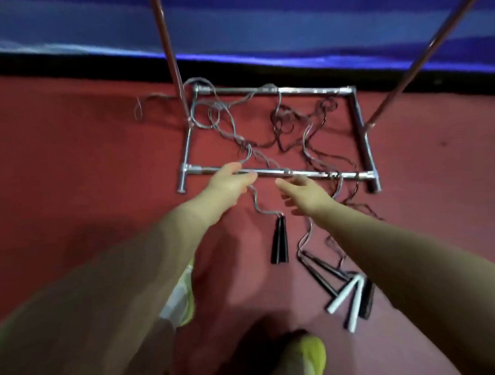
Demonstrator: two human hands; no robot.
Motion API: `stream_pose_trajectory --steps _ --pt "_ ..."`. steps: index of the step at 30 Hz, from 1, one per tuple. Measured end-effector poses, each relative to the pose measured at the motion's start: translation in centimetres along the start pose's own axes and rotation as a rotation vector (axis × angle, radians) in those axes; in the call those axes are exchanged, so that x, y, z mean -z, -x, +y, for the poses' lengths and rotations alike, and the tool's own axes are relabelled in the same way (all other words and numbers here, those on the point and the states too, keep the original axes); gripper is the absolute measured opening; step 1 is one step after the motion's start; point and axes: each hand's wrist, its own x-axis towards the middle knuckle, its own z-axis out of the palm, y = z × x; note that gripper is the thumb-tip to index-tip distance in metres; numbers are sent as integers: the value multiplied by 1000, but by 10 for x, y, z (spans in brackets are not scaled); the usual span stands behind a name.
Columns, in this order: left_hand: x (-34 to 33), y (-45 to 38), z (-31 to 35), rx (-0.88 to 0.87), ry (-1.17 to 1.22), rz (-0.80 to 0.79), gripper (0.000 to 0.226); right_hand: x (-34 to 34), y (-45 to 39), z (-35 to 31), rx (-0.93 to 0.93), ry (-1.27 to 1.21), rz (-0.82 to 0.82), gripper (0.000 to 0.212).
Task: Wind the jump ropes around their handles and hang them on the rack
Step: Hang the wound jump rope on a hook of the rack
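Red matting (71, 154) covers the floor, with a blue pad (263, 21) along the far edge. On the left, the left hand (229, 182) reaches to the near bar of the chrome rack base (359, 119), its fingers curled about a grey rope (255, 201) where that rope crosses the bar. Below it, the rope runs near to a pair of black handles (279, 242) lying side by side on the floor. Inside the rack frame, grey and dark ropes (289, 124) lie loose and tangled, some draped over the far and near bars. Two slanting poles (171, 58) rise from the frame's left and right sides. To the right of centre, the right hand (305, 191) hovers just near of the bar, fingers spread and holding nothing. Farther right and nearer, black and white handles (348, 298) lie in a crossed heap on the floor. At the near edge, yellow-green shoes (311, 356) show between the arms.
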Motion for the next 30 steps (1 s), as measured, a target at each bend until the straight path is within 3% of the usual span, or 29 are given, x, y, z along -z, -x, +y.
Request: stream_pose_trajectory --steps 6,11,13,20,24,27,30 --pt "-32 -35 -110 261 24 -60 46 -31 -59 106 -119 150 99 39" --pt "-44 -59 -167 385 128 -51 18 -47 -98 158 -420 310 205 56" --pt "-46 -63 -182 402 104 -92 6 -56 -103 170 -417 312 236 51" --pt "-35 -66 -210 366 94 -86 19 -90 -115 173 -358 574 191 31" --pt "-26 -56 -205 405 129 -24 15 -91 -94 155 -408 61 24 16" --pt "-20 -28 -174 494 92 -218 25 -79 -55 108 -298 -113 10 15" --pt "-12 16 -126 468 151 -408 28 -60 -2 47 -213 -390 -95 13"
